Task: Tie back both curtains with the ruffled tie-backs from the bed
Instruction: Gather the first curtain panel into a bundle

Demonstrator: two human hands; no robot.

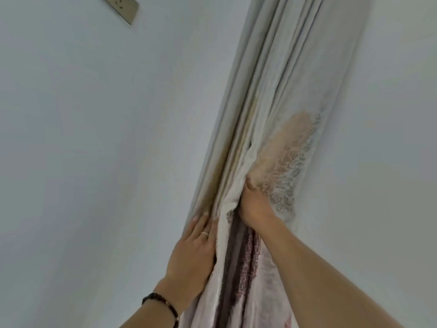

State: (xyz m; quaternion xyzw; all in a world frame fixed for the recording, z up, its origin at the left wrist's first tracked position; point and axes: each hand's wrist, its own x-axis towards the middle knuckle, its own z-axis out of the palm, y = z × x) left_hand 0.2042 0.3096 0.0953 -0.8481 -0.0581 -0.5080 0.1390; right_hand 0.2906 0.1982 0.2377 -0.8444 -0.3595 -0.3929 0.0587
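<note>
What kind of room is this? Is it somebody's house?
Probably a room in a home, maybe a bedroom. A long gathered curtain hangs by a plain pale wall with a wall socket on it. The left hand and right hand bunch the curtain.

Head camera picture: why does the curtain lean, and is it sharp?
Head view: the wide lens and upward tilt slant the curtain and wall socket; lighting is soft and even, without glare; the left hand and right hand look slightly soft.
</note>
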